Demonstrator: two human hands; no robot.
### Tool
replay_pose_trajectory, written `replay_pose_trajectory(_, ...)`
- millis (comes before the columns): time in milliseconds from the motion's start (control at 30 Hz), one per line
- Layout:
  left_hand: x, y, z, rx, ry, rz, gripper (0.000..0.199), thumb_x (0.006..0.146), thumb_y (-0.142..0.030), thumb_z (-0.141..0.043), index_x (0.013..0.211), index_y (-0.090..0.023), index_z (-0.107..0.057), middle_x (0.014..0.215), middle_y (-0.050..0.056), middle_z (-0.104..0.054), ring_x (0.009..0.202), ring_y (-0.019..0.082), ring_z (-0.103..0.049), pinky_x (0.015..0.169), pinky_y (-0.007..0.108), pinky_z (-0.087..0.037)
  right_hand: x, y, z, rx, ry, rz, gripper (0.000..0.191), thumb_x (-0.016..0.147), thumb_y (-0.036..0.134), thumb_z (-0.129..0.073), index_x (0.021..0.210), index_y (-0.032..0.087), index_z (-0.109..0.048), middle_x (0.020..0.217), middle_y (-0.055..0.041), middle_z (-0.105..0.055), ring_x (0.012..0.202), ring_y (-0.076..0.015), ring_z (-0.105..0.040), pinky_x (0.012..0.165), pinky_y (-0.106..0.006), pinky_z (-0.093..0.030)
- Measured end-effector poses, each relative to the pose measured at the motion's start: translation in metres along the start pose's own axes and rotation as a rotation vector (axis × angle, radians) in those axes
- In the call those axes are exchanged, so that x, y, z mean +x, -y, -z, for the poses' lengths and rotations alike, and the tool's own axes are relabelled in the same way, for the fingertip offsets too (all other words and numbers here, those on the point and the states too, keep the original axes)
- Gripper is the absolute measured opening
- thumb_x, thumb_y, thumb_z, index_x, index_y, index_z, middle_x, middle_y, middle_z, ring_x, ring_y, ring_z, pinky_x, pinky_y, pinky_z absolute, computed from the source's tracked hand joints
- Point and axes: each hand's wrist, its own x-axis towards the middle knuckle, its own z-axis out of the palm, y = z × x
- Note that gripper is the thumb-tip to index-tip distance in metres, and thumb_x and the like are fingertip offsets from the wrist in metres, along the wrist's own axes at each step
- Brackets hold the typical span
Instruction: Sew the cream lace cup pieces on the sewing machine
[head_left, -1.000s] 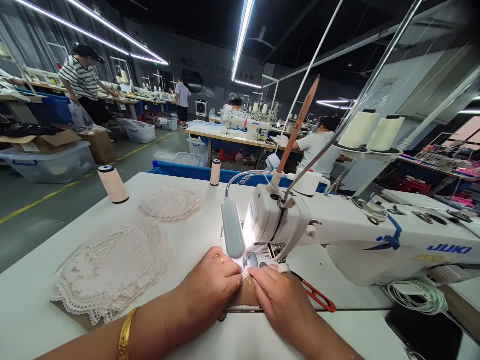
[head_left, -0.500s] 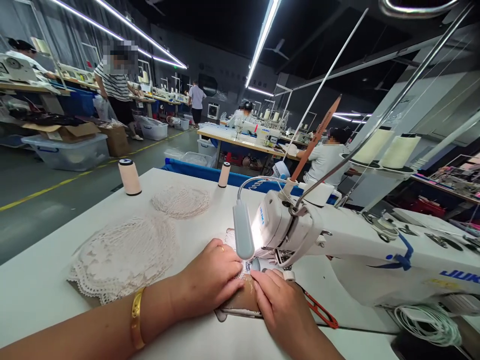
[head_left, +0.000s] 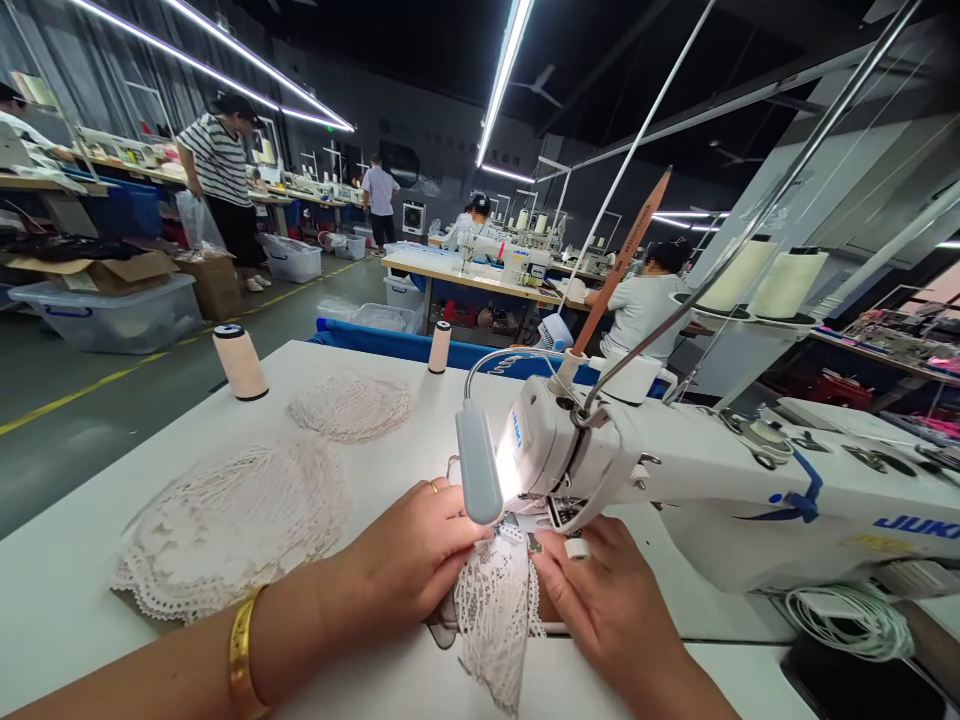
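A strip of white lace (head_left: 493, 610) runs from under the needle area of a JUKI sewing machine (head_left: 555, 440) and hangs over the table's front edge. My left hand (head_left: 412, 545) has its fingers closed on the lace's left side, close to the presser foot. To the right of the needle, my right hand (head_left: 607, 585) is bent around the machine's lower end, its thumb side near the lace's edge. Some right fingertips are hidden behind machine parts. A grey clip lamp (head_left: 480, 470) lights the sewing spot and covers part of it.
Two piles of lace pieces, a large one (head_left: 232, 530) and a smaller one (head_left: 351, 405), lie on the white table (head_left: 375, 650). Two thread cones (head_left: 240, 362) (head_left: 439, 348) stand at its far side. A coiled cable (head_left: 851, 625) sits at right. Other people work behind.
The lace strip now lies spread toward me over the brown patch between my hands. My right hand has shifted right and up. The orange tool beside it is now out of sight.
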Motion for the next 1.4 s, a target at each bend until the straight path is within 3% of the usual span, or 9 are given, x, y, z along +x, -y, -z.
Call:
replay_pose_trajectory(100, -0.002, 0.0, 0.0, 0.023, 0.055, 0.035, 0.019, 0.098, -0.012, -0.054, 0.088, -0.02, -0.068, 0.098, 0.007, -0.065, 0.088, 0.024, -0.056, 0.075, 0.035, -0.044, 0.002, 0.011, -0.002, 0.187, 0.175, 0.105, 0.022, 0.103, 0.015, -0.058, 0.12, 0.022, -0.07, 0.109, -0.0077, -0.076, 0.103, -0.0252, -0.067, 0.085, -0.036, -0.053)
replay_pose_trajectory(167, -0.004, -0.001, -0.002, 0.024, 0.081, 0.061, 0.021, 0.096, -0.01, -0.055, 0.077, -0.019, -0.061, 0.099, 0.008, -0.064, 0.09, 0.025, -0.056, 0.076, 0.036, -0.044, 0.003, 0.012, -0.005, 0.194, 0.241, 0.109, 0.026, 0.094, 0.006, -0.058, 0.109, 0.024, -0.07, 0.115, -0.0054, -0.077, 0.103, -0.0235, -0.067, 0.086, -0.035, -0.053)
replay_pose_trajectory(267, -0.005, -0.008, -0.009, 0.01, 0.093, 0.043, 0.02, 0.096, -0.011, -0.057, 0.079, -0.019, -0.062, 0.107, 0.008, -0.066, 0.093, 0.025, -0.058, 0.078, 0.037, -0.045, 0.002, 0.002, -0.006, 0.043, 0.153, 0.009, 0.03, 0.085, -0.003, -0.055, 0.091, 0.024, -0.067, 0.098, -0.0055, -0.076, 0.09, -0.0238, -0.064, 0.081, -0.036, -0.052)
replay_pose_trajectory(367, -0.003, -0.014, -0.017, 0.014, 0.087, -0.008, 0.02, 0.097, -0.007, -0.057, 0.082, -0.019, -0.063, 0.107, 0.005, -0.07, 0.089, 0.022, -0.06, 0.078, 0.037, -0.045, 0.003, -0.003, -0.002, 0.005, 0.031, 0.005, 0.033, 0.088, -0.003, -0.051, 0.098, 0.022, -0.069, 0.087, -0.007, -0.072, 0.09, -0.0256, -0.062, 0.079, -0.035, -0.051)
replay_pose_trajectory(500, -0.006, -0.013, -0.024, 0.0, 0.061, -0.078, 0.018, 0.091, -0.003, -0.063, 0.084, -0.019, -0.062, 0.096, 0.003, -0.072, 0.089, 0.023, -0.061, 0.08, 0.038, -0.045, 0.004, 0.011, 0.0, 0.195, 0.147, 0.105, 0.031, 0.093, -0.001, -0.051, 0.109, 0.021, -0.067, 0.1, -0.0054, -0.075, 0.093, -0.0227, -0.064, 0.077, -0.032, -0.049)
replay_pose_trajectory(667, -0.012, -0.013, -0.027, -0.015, 0.067, -0.101, 0.022, 0.086, 0.0, -0.065, 0.09, -0.021, -0.063, 0.095, 0.002, -0.074, 0.091, 0.024, -0.061, 0.081, 0.038, -0.044, -0.003, 0.018, -0.004, 0.239, 0.28, 0.076, 0.026, 0.094, -0.001, -0.051, 0.097, 0.022, -0.063, 0.093, -0.0018, -0.073, 0.085, -0.0203, -0.062, 0.072, -0.032, -0.043)
replay_pose_trajectory(1133, -0.012, -0.01, -0.026, 0.054, 0.102, -0.062, 0.026, 0.08, -0.001, -0.07, 0.095, -0.02, -0.064, 0.102, 0.002, -0.076, 0.093, 0.025, -0.063, 0.082, 0.041, -0.044, -0.005, 0.017, -0.009, 0.202, 0.251, 0.04, 0.031, 0.09, -0.003, -0.051, 0.103, 0.023, -0.063, 0.093, -0.0019, -0.072, 0.083, -0.021, -0.063, 0.071, -0.033, -0.039)
replay_pose_trajectory(1400, -0.012, -0.008, -0.032, 0.088, 0.076, -0.08, 0.028, 0.079, -0.002, -0.074, 0.098, -0.021, -0.065, 0.108, 0.002, -0.077, 0.098, 0.026, -0.064, 0.082, 0.04, -0.043, -0.005, 0.016, -0.01, 0.179, 0.227, 0.046, 0.043, 0.088, -0.007, -0.051, 0.117, 0.021, -0.066, 0.103, -0.0041, -0.075, 0.092, -0.0218, -0.068, 0.073, -0.033, -0.045)
